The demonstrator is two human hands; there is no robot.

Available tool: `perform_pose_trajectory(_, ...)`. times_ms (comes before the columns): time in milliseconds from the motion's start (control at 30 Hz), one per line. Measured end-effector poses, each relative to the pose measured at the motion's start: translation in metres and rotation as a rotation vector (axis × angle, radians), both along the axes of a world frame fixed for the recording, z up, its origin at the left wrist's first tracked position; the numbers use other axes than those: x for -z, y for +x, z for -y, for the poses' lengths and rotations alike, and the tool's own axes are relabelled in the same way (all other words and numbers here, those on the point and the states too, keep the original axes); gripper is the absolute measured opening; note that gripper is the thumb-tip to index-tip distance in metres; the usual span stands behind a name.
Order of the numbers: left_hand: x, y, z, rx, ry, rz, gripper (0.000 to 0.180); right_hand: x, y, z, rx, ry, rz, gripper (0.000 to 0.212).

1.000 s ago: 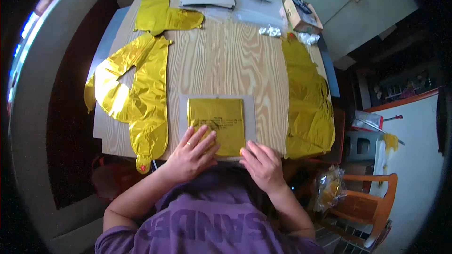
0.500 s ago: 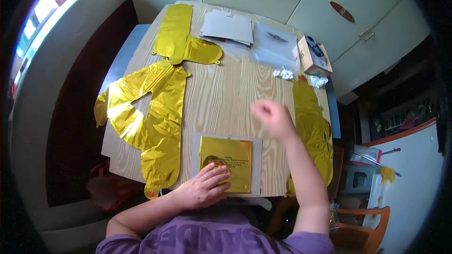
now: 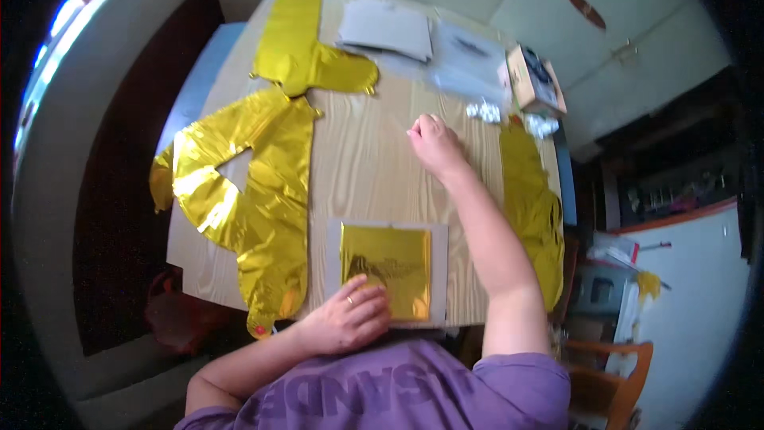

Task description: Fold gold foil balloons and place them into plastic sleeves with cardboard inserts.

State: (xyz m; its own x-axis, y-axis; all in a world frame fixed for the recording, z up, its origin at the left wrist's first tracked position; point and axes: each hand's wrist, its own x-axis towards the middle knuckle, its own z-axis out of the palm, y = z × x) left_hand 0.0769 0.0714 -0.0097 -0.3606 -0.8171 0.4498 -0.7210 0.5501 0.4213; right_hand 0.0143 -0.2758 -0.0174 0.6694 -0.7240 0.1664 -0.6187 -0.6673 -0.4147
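My left hand (image 3: 350, 318) rests with its fingers stretched over the lower left of a folded gold foil balloon (image 3: 402, 271). That flat square lies on a grey card (image 3: 439, 271) at the near edge of the table. My right hand (image 3: 435, 143) is raised over the middle of the table, its fingers curled closed; whatever they may hold is hidden. To the left lie flat, deflated gold foil balloons: a large looped one (image 3: 274, 191) and one with an arm to the side (image 3: 290, 40) beyond it.
Another gold foil balloon (image 3: 529, 223) lies along the right edge. At the back are a stack of grey cards (image 3: 386, 28), clear plastic bags (image 3: 465, 64) and an open box (image 3: 535, 84) of dark things. Small white pieces (image 3: 483, 113) lie before it. A wooden chair (image 3: 629, 382) stands lower right.
My right hand has moved away from me and slightly left, toward the far part of the table, staying closed. My left hand remains on the folded balloon. The view has shifted slightly.
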Motion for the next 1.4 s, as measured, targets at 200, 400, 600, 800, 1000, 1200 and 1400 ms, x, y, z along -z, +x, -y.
perform_pose_trajectory(200, 0.013, 0.001, -0.003, 0.009, -0.046, 0.010, 0.029, -0.037, -0.169, -0.155, -0.030, 0.293, 0.131, 0.011)
perform_pose_trajectory(400, 0.008, -0.006, 0.002, 0.004, -0.093, -0.016, 0.028, -0.054, -0.233, -0.269, 0.029, 0.370, 0.291, 0.031)
perform_pose_trajectory(600, 0.017, -0.007, -0.005, 0.012, -0.152, -0.006, 0.026, -0.021, -0.230, -0.319, -0.041, 0.119, 0.328, 0.032)
perform_pose_trajectory(800, 0.017, -0.009, -0.006, -0.005, -0.167, -0.006, 0.027, -0.012, -0.205, -0.314, -0.071, -0.294, 0.321, 0.027)
perform_pose_trajectory(1000, 0.015, -0.009, -0.007, 0.007, -0.162, 0.008, 0.027, -0.002, -0.188, -0.295, 0.105, -0.305, 0.247, 0.031)
perform_pose_trajectory(1200, 0.016, -0.008, -0.007, 0.024, -0.160, 0.023, 0.025, -0.022, -0.212, -0.273, -0.015, 0.144, 0.202, 0.050)
perform_pose_trajectory(1400, 0.016, -0.006, -0.007, 0.046, -0.135, 0.034, 0.024, -0.016, -0.208, -0.255, -0.108, -0.088, 0.101, 0.038)
